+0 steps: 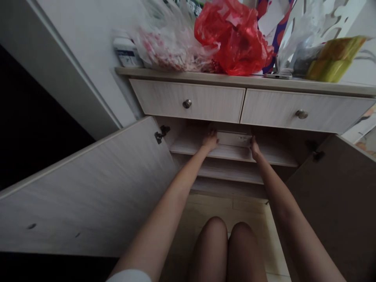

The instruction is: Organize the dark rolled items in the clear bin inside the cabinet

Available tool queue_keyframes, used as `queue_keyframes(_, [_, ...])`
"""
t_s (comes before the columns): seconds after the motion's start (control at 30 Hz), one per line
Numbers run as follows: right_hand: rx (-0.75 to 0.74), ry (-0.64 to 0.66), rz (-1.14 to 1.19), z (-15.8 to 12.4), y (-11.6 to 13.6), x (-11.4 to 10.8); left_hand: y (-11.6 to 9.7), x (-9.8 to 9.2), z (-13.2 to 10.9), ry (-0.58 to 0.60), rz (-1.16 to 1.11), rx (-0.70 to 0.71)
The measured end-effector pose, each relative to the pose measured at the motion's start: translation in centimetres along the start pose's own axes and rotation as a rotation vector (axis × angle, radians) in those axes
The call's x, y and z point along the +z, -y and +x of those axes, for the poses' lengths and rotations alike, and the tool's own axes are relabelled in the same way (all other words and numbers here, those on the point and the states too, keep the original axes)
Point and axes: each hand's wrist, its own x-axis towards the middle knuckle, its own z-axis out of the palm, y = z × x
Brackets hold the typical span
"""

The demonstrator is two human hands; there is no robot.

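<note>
A white box [233,139] with a small printed mark on its front sits on the upper shelf [190,144] of an opened cabinet, just under the drawers. My left hand [210,141] grips its left end, and my right hand [254,148] holds the right end. Both hands reach inside the cabinet, with the box between them. The far side of the box is hidden in shadow.
Cabinet doors stand open at the left [117,188] and right [337,199]. Above are two closed drawers with knobs. On the top lie a red plastic bag [235,39], a clear bag [173,43], a white bottle [127,51] and a yellow package [335,58].
</note>
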Motion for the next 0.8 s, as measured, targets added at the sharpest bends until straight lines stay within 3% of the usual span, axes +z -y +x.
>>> queue_keyframes(0.3, [0.333, 0.271, 0.380, -5.0, 4.6, 3.8, 4.5, -4.2, -8.2, -0.134, 0.152, -0.091])
queue_keyframes(0.43, [0.439, 0.371, 0.583, -6.3, 7.2, 5.6, 6.2, -6.1, -10.8, -0.131, 0.257, -0.099])
queue_keyframes(0.7, [0.440, 0.561, 0.713, -6.3, 9.4, 8.3, 8.2, -7.0, -11.0, -0.119, 0.396, -0.237])
queue_keyframes(0.8, [0.424, 0.609, 0.726, -5.6, 9.1, 9.1, 8.0, -6.4, -10.7, -0.118, 0.352, -0.130])
